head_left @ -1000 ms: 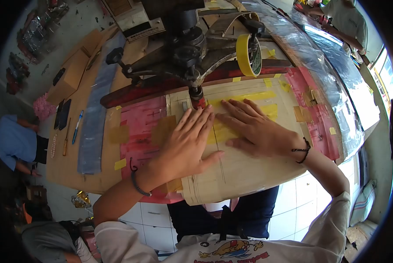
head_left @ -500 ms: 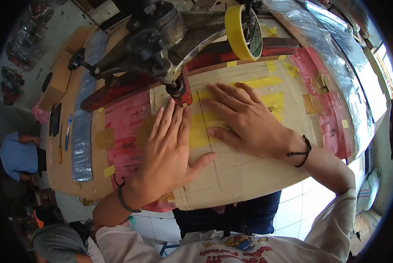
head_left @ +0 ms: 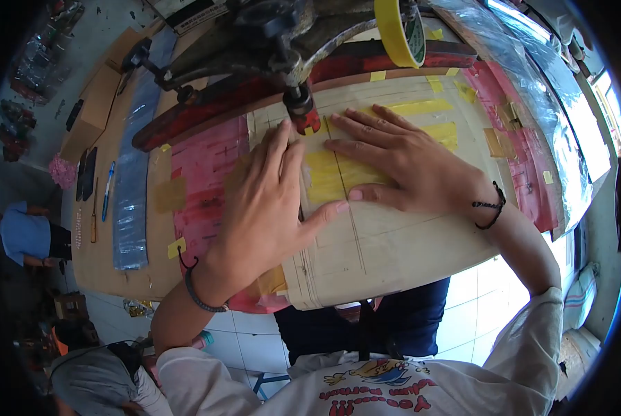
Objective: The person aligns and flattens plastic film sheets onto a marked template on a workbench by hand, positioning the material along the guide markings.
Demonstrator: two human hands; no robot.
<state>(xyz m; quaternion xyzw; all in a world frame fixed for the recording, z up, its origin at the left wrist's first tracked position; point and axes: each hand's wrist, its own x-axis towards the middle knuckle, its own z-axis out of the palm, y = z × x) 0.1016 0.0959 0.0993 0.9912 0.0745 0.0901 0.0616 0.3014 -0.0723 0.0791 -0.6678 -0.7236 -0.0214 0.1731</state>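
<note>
My left hand [head_left: 258,201] rests on a tan sheet [head_left: 400,243] marked with pencil lines. Its fingers point forward close together and the thumb stretches out to the right; nothing is gripped. Flat on strips of yellow tape [head_left: 324,182] lies my right hand [head_left: 425,166], fingers spread, holding nothing. Between the fingertips of both hands is the notched red tip [head_left: 309,123] of a dark metal machine [head_left: 303,62]. Whether that tip touches the sheet, I cannot tell.
A yellow tape roll [head_left: 392,35] hangs from the machine. A long red bar [head_left: 206,114] crosses behind my hands. Pink strips [head_left: 203,187] flank the sheet. On the left are a blue pen [head_left: 108,191], a cardboard box [head_left: 95,114] and a person in blue [head_left: 24,232].
The view has shifted, so the table sits higher in the frame. My left fingers are more bunched and tilted, and the red tip shows its notch more plainly. My right hand stays flat.
</note>
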